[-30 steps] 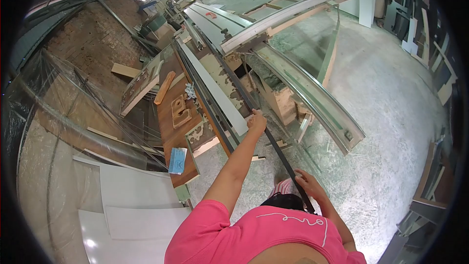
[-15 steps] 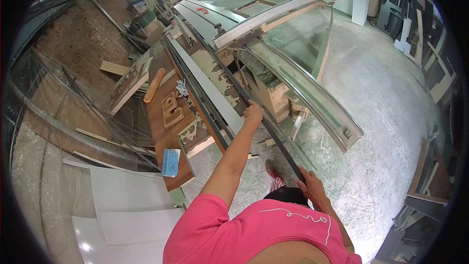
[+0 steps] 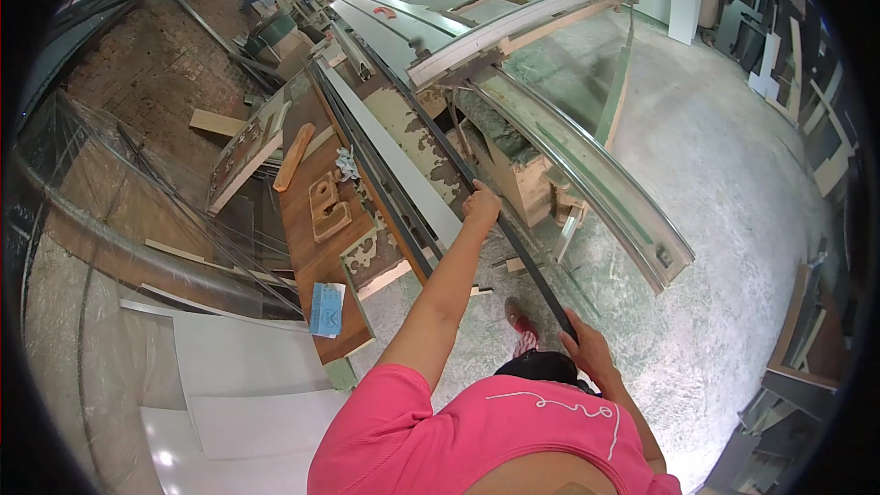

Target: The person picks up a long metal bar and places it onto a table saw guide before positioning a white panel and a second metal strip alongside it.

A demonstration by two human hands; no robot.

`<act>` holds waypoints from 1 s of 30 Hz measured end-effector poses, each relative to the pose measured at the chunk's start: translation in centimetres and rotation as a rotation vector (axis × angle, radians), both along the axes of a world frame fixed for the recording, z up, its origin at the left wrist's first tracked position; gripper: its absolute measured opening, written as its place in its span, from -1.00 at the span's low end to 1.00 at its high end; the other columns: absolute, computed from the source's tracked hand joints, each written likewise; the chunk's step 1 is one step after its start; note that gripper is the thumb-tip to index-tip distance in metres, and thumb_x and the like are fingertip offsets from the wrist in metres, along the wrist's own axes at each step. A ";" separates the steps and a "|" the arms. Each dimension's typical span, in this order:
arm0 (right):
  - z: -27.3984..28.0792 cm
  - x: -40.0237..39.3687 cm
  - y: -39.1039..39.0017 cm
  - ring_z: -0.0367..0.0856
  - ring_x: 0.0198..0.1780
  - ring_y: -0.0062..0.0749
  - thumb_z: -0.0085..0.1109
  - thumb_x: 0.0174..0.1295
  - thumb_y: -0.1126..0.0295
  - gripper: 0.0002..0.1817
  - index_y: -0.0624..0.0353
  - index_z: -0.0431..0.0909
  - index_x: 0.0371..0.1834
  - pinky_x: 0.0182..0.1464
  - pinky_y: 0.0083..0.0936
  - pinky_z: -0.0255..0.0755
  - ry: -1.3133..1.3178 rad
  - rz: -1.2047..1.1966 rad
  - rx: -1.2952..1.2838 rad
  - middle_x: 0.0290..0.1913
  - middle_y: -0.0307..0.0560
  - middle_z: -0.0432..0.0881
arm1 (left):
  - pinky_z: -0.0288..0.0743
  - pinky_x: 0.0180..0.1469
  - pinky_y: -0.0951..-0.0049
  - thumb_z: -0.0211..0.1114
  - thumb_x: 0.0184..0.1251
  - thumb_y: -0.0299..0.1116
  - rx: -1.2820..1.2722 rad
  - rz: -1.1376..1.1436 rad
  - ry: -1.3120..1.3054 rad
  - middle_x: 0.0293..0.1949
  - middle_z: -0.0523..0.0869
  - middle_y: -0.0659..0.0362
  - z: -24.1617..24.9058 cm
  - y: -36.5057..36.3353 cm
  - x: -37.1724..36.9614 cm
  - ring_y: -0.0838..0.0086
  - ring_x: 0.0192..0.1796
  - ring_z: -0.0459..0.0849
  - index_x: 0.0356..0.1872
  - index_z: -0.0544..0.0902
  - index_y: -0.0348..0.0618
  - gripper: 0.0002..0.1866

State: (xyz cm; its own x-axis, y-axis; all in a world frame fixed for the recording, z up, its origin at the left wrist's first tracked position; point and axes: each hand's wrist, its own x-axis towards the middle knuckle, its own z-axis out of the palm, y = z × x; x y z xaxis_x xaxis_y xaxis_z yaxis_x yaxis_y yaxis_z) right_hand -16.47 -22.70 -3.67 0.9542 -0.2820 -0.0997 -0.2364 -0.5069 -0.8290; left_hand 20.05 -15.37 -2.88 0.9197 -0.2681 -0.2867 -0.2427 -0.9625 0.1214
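Note:
A long, narrow dark strip [image 3: 534, 277] runs from beside my waist, away over the saw table [image 3: 403, 119]. My left hand [image 3: 481, 205] is closed on it partway along, at the near edge of the table. Close to my body, my right hand [image 3: 589, 349] grips the strip's near end, its thumb and fingers around the edge. Left of the strip lies a long white board [image 3: 394, 151]. Curved by the lens, a metal sliding rail [image 3: 596, 179] extends on the right of the strip.
A brown wooden side table [image 3: 316, 247] on the left bears a wooden push block [image 3: 327, 209], a blue box [image 3: 326, 310] and a wood piece [image 3: 293, 158]. A crossbar [image 3: 550, 23] spans the far right. White panels [image 3: 238, 367] lie at lower left; offcuts lean along the right wall.
The view has shifted slightly, so the surroundings sit a little lower and to the right. Both hands keep their hold on the dark strip, with little other visible movement.

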 end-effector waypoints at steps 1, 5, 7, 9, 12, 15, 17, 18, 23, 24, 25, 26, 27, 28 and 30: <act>0.2 0.3 0.0 0.53 -0.14 0.01 0.06 0.14 0.23 -0.46 0.01 0.23 0.22 -0.12 -0.25 0.38 0.013 0.005 0.002 -0.17 0.14 0.54 | 0.52 -0.22 0.29 0.00 0.22 -0.28 -0.009 0.007 0.013 -0.18 0.62 -0.13 0.0 0.0 0.3 0.18 -0.21 0.65 0.31 -0.10 -0.41 -0.27; 0.7 1.1 -0.1 0.53 -0.14 -0.02 0.08 0.14 0.22 -0.46 0.01 0.23 0.22 -0.12 -0.26 0.39 0.077 0.006 -0.014 -0.16 0.15 0.55 | 0.51 -0.22 0.28 -0.02 0.22 -0.31 0.004 -0.018 -0.054 -0.17 0.61 -0.14 -0.5 0.2 1.1 0.17 -0.21 0.64 0.31 -0.11 -0.43 -0.28; -0.3 1.3 0.1 0.54 -0.17 -0.01 0.09 0.13 0.21 -0.46 0.00 0.24 0.21 -0.16 -0.25 0.40 0.009 -0.009 -0.023 -0.19 0.14 0.54 | 0.51 -0.22 0.27 -0.03 0.21 -0.31 0.001 -0.014 -0.048 -0.16 0.61 -0.14 -0.6 0.2 1.4 0.17 -0.20 0.64 0.31 -0.11 -0.43 -0.29; 0.0 1.6 0.3 0.54 -0.20 -0.01 0.10 0.13 0.20 -0.46 -0.02 0.26 0.20 -0.19 -0.24 0.40 -0.061 -0.024 -0.030 -0.21 0.12 0.53 | 0.50 -0.21 0.25 -0.04 0.21 -0.32 -0.001 -0.010 -0.043 -0.16 0.61 -0.14 -0.1 0.1 1.4 0.17 -0.20 0.64 0.31 -0.11 -0.42 -0.29; 0.9 1.9 0.4 0.53 -0.29 -0.02 0.15 0.08 0.17 -0.45 -0.07 0.28 0.18 -0.25 -0.23 0.40 0.012 -0.054 -0.177 -0.27 0.06 0.47 | 0.50 -0.20 0.24 -0.04 0.21 -0.32 -0.004 0.013 -0.006 -0.15 0.61 -0.14 -0.4 0.1 2.0 0.17 -0.20 0.64 0.31 -0.11 -0.42 -0.29; 0.7 2.2 0.2 0.51 -0.37 -0.07 0.20 0.03 0.14 -0.42 -0.12 0.29 0.17 -0.31 -0.24 0.40 -0.035 -0.084 -0.290 -0.30 -0.01 0.39 | 0.50 -0.21 0.24 -0.04 0.21 -0.33 0.012 -0.030 -0.092 -0.15 0.61 -0.13 -0.8 0.2 2.5 0.17 -0.20 0.64 0.31 -0.11 -0.42 -0.30; 0.4 2.3 0.2 0.50 -0.39 -0.10 0.23 0.00 0.13 -0.37 -0.15 0.28 0.19 -0.34 -0.27 0.41 0.006 -0.056 -0.238 -0.29 -0.02 0.37 | 0.50 -0.22 0.25 -0.03 0.21 -0.34 -0.040 0.033 0.055 -0.15 0.61 -0.14 -0.4 0.0 2.8 0.17 -0.21 0.64 0.31 -0.12 -0.42 -0.29; 0.4 2.5 0.3 0.50 -0.39 -0.10 0.23 0.00 0.13 -0.37 -0.15 0.28 0.19 -0.34 -0.27 0.41 0.007 -0.055 -0.237 -0.29 -0.02 0.37 | 0.50 -0.22 0.25 -0.03 0.21 -0.34 -0.039 0.034 0.056 -0.15 0.61 -0.14 -0.6 0.1 2.9 0.17 -0.21 0.64 0.31 -0.12 -0.42 -0.29; 0.5 2.9 0.3 0.50 -0.36 -0.08 0.22 0.00 0.24 -0.39 -0.08 0.29 0.20 -0.32 -0.27 0.39 0.039 -0.020 -0.196 -0.29 0.04 0.37 | 0.50 -0.24 0.27 -0.02 0.21 -0.33 -0.022 -0.017 -0.033 -0.18 0.62 -0.12 -0.6 0.2 3.3 0.20 -0.24 0.64 0.31 -0.13 -0.41 -0.28; 0.5 3.0 0.3 0.50 -0.36 -0.08 0.22 0.00 0.24 -0.39 -0.08 0.29 0.20 -0.32 -0.27 0.39 0.039 -0.021 -0.194 -0.29 0.04 0.37 | 0.50 -0.24 0.27 -0.02 0.21 -0.33 -0.021 -0.018 -0.033 -0.18 0.62 -0.12 -0.1 0.1 3.1 0.20 -0.24 0.64 0.31 -0.13 -0.41 -0.28; 0.4 3.1 0.3 0.50 -0.37 -0.08 0.19 0.02 0.24 -0.40 -0.13 0.27 0.20 -0.34 -0.26 0.40 0.026 -0.021 -0.197 -0.30 0.03 0.36 | 0.50 -0.23 0.26 -0.02 0.21 -0.33 -0.019 -0.006 0.010 -0.19 0.62 -0.12 0.4 0.1 3.0 0.20 -0.23 0.64 0.31 -0.14 -0.41 -0.28; 0.4 3.2 0.4 0.50 -0.39 -0.09 0.17 0.04 0.24 -0.41 -0.17 0.25 0.21 -0.37 -0.26 0.42 0.012 -0.020 -0.200 -0.31 0.02 0.35 | 0.49 -0.21 0.26 -0.02 0.22 -0.33 -0.017 0.006 0.053 -0.19 0.62 -0.12 1.0 0.0 2.8 0.19 -0.23 0.63 0.31 -0.14 -0.42 -0.28; 0.3 3.3 0.4 0.50 -0.39 -0.09 0.17 0.04 0.24 -0.41 -0.17 0.25 0.21 -0.37 -0.26 0.42 0.012 -0.020 -0.199 -0.31 0.02 0.35 | 0.49 -0.21 0.26 -0.02 0.22 -0.33 -0.016 0.006 0.053 -0.19 0.62 -0.12 1.4 0.0 2.7 0.19 -0.23 0.63 0.31 -0.14 -0.42 -0.28; 0.1 3.3 0.5 0.50 -0.38 -0.08 0.16 0.04 0.23 -0.41 -0.18 0.25 0.21 -0.36 -0.25 0.41 0.001 -0.025 -0.180 -0.31 0.02 0.35 | 0.48 -0.21 0.25 -0.03 0.22 -0.33 -0.040 0.001 0.056 -0.20 0.62 -0.12 1.8 0.0 2.5 0.19 -0.24 0.63 0.31 -0.15 -0.42 -0.28; 0.1 3.6 0.5 0.50 -0.38 -0.08 0.16 0.05 0.23 -0.41 -0.19 0.25 0.21 -0.35 -0.25 0.41 -0.010 -0.030 -0.159 -0.30 0.02 0.35 | 0.48 -0.20 0.25 -0.04 0.22 -0.34 -0.062 -0.003 0.060 -0.21 0.62 -0.13 1.1 0.2 3.0 0.18 -0.25 0.63 0.31 -0.15 -0.42 -0.28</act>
